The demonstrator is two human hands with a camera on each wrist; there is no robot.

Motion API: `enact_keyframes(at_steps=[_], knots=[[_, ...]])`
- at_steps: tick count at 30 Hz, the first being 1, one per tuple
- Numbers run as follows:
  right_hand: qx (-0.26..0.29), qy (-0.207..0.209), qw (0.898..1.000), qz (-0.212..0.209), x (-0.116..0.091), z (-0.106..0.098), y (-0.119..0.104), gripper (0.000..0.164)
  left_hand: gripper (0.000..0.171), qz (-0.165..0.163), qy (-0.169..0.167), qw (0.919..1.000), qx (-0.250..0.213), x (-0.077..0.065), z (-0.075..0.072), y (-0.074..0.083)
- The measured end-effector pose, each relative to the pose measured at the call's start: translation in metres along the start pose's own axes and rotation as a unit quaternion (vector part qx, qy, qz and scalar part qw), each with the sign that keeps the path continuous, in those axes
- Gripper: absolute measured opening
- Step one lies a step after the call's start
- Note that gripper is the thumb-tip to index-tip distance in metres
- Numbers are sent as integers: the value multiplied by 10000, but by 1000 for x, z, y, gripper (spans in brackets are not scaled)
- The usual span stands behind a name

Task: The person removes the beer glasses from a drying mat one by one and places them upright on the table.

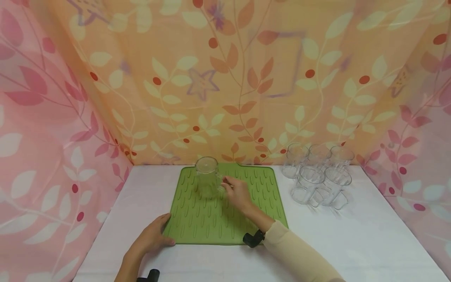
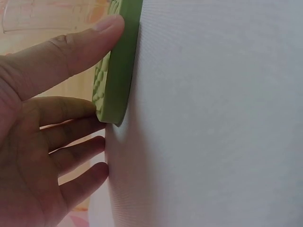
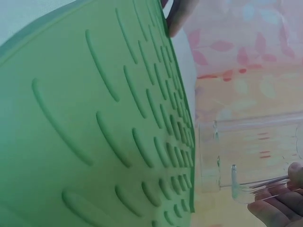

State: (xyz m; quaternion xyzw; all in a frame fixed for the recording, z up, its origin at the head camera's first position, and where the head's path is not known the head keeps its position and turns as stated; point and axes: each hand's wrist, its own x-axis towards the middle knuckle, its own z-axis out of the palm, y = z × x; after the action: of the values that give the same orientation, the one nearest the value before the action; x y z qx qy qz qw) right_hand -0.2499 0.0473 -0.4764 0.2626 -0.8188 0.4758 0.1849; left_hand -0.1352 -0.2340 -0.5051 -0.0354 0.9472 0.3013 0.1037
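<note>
A clear glass mug [image 1: 207, 178] is over the back left part of a green ridged mat [image 1: 225, 223]. My right hand [image 1: 239, 194] pinches the mug's handle from the right side. In the right wrist view, fingers [image 3: 272, 210] meet at the handle of the mug [image 3: 258, 142], its end right at the mat's surface. At the mat's front left corner rests my left hand [image 1: 152, 235]. The left wrist view shows its thumb [image 2: 71, 54] against the mat's edge [image 2: 124, 61], with the other fingers extended around the corner, close to the white tabletop.
Several clear glass mugs [image 1: 311, 182] stand grouped to the right of the mat, on the white tablecloth [image 1: 338, 243]. Behind the table hangs an orange leaf-patterned cloth [image 1: 246, 98]; a pink patterned cloth [image 1: 46, 156] closes off the left side, and another the right.
</note>
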Motion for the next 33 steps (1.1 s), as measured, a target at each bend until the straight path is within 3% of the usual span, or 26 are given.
enact_keyframes(at_steps=[9, 15, 21, 33], knots=[[235, 38, 9995, 213, 0, -22, -2, 11, 104, 11, 47, 10000, -50, -1, 0, 0], [339, 276, 9989, 161, -1, -37, -4, 15, 103, 83, 58, 9999, -50, 0, 1, -2], [182, 493, 9986, -15, -4, -52, -4, 14, 104, 51, 0, 10000, -69, 0, 2, -3], [-108, 637, 9976, 242, -24, -87, -2, 18, 104, 130, -10, 9999, -50, -2, -1, -1]])
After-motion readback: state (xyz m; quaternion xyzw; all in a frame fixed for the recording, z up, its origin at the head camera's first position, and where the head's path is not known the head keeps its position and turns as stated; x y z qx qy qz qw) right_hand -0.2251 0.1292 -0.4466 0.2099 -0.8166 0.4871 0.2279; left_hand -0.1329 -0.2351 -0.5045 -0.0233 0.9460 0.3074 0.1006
